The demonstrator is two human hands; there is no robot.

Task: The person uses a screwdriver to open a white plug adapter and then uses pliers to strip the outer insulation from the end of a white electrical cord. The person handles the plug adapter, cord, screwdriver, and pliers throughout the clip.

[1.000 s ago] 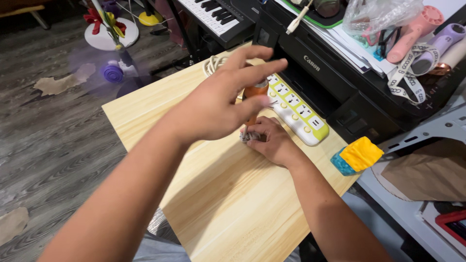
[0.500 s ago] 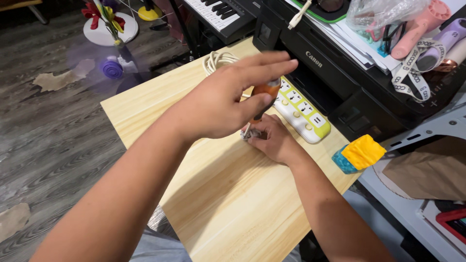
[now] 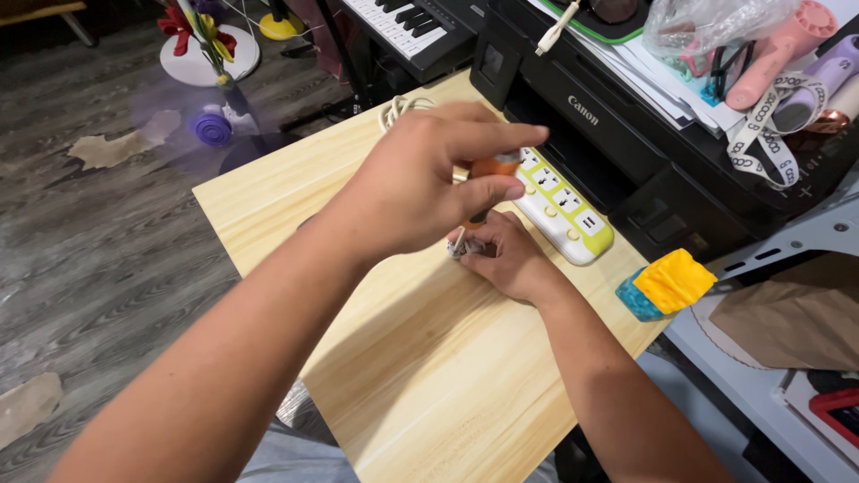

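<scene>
Two hands meet mid-table; our left hand (image 3: 420,183) grips an orange-handled screwdriver (image 3: 490,170), mostly hidden; our right hand (image 3: 501,255) pinches a small metallic part (image 3: 458,248), hard to identify; the left thumb has closed since earlier; the pale wooden tabletop (image 3: 429,376) lies open toward us.

Our left hand (image 3: 420,183), raised, fingers curled and pointing toward three o'clock, crosses above our right hand (image 3: 501,255), clenched knuckles-up, forearm entering from five o'clock.
</scene>
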